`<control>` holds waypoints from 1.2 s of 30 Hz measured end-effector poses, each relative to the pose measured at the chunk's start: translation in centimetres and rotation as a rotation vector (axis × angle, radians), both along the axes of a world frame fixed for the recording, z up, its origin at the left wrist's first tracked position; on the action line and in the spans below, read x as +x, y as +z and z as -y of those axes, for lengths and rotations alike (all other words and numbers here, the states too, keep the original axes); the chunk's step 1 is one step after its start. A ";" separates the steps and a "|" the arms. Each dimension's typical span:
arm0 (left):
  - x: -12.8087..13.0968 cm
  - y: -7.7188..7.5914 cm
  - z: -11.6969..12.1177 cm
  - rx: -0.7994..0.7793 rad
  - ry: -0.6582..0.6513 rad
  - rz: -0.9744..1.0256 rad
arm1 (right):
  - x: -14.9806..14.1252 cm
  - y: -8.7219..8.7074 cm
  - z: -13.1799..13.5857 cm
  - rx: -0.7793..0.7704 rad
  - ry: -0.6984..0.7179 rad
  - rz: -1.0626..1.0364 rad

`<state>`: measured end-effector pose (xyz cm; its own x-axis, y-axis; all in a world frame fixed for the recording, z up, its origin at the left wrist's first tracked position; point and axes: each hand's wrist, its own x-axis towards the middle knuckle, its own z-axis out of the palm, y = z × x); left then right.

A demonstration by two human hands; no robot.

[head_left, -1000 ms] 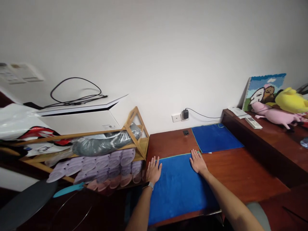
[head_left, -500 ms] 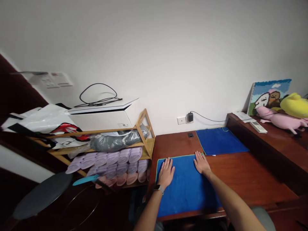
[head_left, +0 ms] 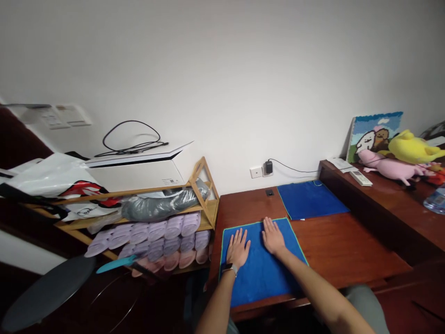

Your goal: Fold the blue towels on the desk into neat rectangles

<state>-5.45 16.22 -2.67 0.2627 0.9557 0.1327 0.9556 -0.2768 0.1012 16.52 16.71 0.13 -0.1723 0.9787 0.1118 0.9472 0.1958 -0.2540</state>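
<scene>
A blue cloth [head_left: 260, 269] with a green edge lies spread out on the brown wooden desk [head_left: 330, 246], close to its front edge. Flat on the cloth's left part rests my left hand [head_left: 238, 248], fingers slightly apart, with a watch on the wrist. My right hand [head_left: 273, 235] presses flat near the middle of the cloth's far edge, fingers stretched out and pointing away from me. Neither hand grips anything. Behind and to the right, a second blue cloth [head_left: 311, 199] lies flat by the wall, apart from both hands.
Left of the desk stands a wooden rack [head_left: 212, 211] with purple slippers [head_left: 156, 230] and a white box [head_left: 139, 174]. A charger [head_left: 269, 167] sits in the wall socket. The raised ledge at right holds a remote control [head_left: 360, 178], a pink plush toy [head_left: 385, 167] and a bottle [head_left: 436, 200].
My right hand has slid left along the cloth's far edge, away from its right corner and nearer my left hand. My left hand stays at the left part. The view has turned slightly right.
</scene>
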 end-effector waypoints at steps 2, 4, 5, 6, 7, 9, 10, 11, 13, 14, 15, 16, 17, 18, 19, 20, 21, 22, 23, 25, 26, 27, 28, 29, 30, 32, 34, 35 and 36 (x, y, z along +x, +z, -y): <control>0.1 -0.1 -0.1 0.004 0.005 -0.009 | -2.5 -0.4 1.4 -0.034 0.053 -0.039; 0.1 -0.1 -0.1 0.006 0.007 -0.018 | -4.1 -1.0 2.5 -0.081 0.096 -0.054; 0.1 0.0 -0.1 0.008 0.005 -0.021 | -4.6 -1.3 2.8 -0.100 0.106 -0.057; 0.1 0.0 -0.1 0.010 0.003 -0.024 | -4.9 -1.4 3.1 -0.115 0.109 -0.059; 0.1 0.1 -0.1 0.010 0.001 -0.026 | -5.0 -1.5 3.2 -0.123 0.110 -0.061; 0.1 0.2 0.0 0.006 0.001 -0.028 | -4.6 -1.5 3.0 -0.131 0.123 -0.065; 0.1 0.2 0.0 0.003 0.001 -0.028 | -4.1 -1.4 2.9 -0.134 0.127 -0.067; 0.0 0.2 -0.1 0.001 0.001 -0.026 | -3.4 -1.4 2.7 -0.137 0.120 -0.066; -0.1 0.1 -0.1 0.004 -0.001 -0.017 | -1.0 -1.5 2.4 -0.141 0.055 -0.056; -0.1 0.0 -0.2 0.006 -0.004 -0.013 | 0.5 -1.6 2.4 -0.142 0.002 -0.044; -0.2 0.0 -0.2 0.008 -0.006 -0.009 | 2.2 -1.8 2.3 -0.143 -0.057 -0.030; -0.2 -0.1 -0.3 0.007 -0.008 -0.006 | 4.0 -2.0 2.3 -0.144 -0.110 -0.016; -0.2 -0.2 -0.4 0.003 -0.007 -0.003 | 5.6 -2.2 2.4 -0.146 -0.151 -0.003; -0.2 -0.2 -0.4 -0.002 -0.005 -0.001 | 7.1 -2.4 2.5 -0.149 -0.174 0.008; -0.2 -0.2 -0.5 -0.007 -0.002 0.001 | 8.4 -2.5 2.5 -0.151 -0.183 0.016; -0.2 -0.1 -0.5 -0.012 0.000 0.004 | 9.3 -2.6 2.6 -0.152 -0.183 0.020; -0.2 0.0 -0.6 -0.016 0.002 0.005 | 9.8 -2.6 2.6 -0.152 -0.180 0.022; -0.2 0.2 -0.6 -0.020 0.003 0.007 | 10.1 -2.4 2.6 -0.152 -0.177 0.023; -0.2 0.5 -0.6 -0.023 0.000 0.008 | 10.2 -2.2 2.6 -0.155 -0.176 0.025; 0.1 1.1 -0.3 -0.018 -0.012 0.011 | 9.7 -1.5 2.7 -0.168 -0.182 0.037; 0.3 1.4 0.1 -0.006 -0.023 0.013 | 9.1 -1.1 2.9 -0.176 -0.185 0.046; 0.7 1.6 0.6 0.019 -0.039 0.017 | 8.4 -0.7 3.2 -0.173 -0.185 0.050; 1.2 1.7 1.3 0.052 -0.060 0.022 | 7.5 -0.3 3.6 -0.154 -0.176 0.046; 1.8 1.6 2.1 0.089 -0.083 0.027 | 6.4 -0.1 4.1 -0.120 -0.151 0.031; 2.5 1.3 3.0 0.121 -0.106 0.029 | 5.2 0.0 4.8 -0.073 -0.110 0.007; 3.9 0.4 4.8 0.140 -0.153 0.018 | 2.5 -0.2 6.2 0.013 -0.003 -0.055; 5.0 -0.6 6.4 0.097 -0.192 -0.009 | 0.3 -0.8 7.5 0.027 0.071 -0.101; 5.4 -1.0 6.9 0.066 -0.204 -0.025 | -0.5 -1.1 8.0 0.010 0.081 -0.113; 5.7 -1.3 7.2 0.040 -0.212 -0.039 | -1.1 -1.4 8.4 -0.012 0.081 -0.120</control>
